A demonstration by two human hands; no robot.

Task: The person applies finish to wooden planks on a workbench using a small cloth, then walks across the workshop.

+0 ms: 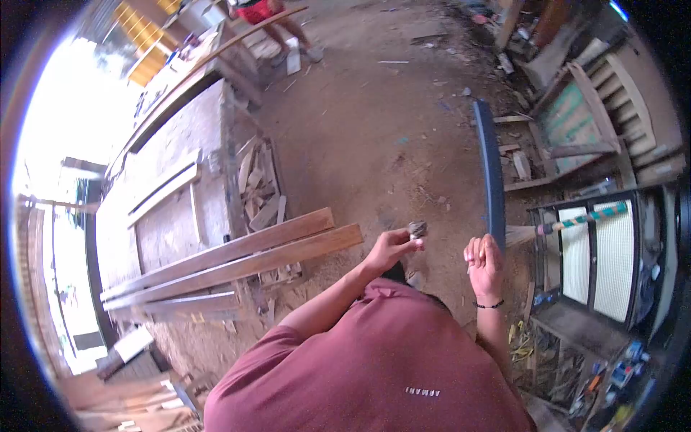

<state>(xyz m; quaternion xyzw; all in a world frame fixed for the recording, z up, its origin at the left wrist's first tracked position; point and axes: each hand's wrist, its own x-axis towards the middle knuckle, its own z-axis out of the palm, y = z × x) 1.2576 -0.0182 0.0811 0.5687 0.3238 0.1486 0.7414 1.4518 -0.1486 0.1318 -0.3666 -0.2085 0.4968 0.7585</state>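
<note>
My left hand [392, 248] is raised in front of my chest, its thumb and fingers pinched round a small, crumpled grey-brown piece [417, 230]. Whether that piece is cloth or sandpaper cannot be made out. My right hand [485, 265], with a dark bracelet on the wrist, has its fingers curled in. It overlaps the near end of a long blue board [489, 165] that stretches away from me. Whether the hand touches the board does not show, and anything inside its fingers is hidden.
Several brown planks [237, 263] lie at left beside a large workbench [180, 158], their ends jutting toward me. Wood offcuts [259, 180] fill its side. A broom with a striped handle [590, 216], a wooden frame [576, 119] and a white-panelled cabinet [596, 255] stand right. Another person [270, 25] is far ahead.
</note>
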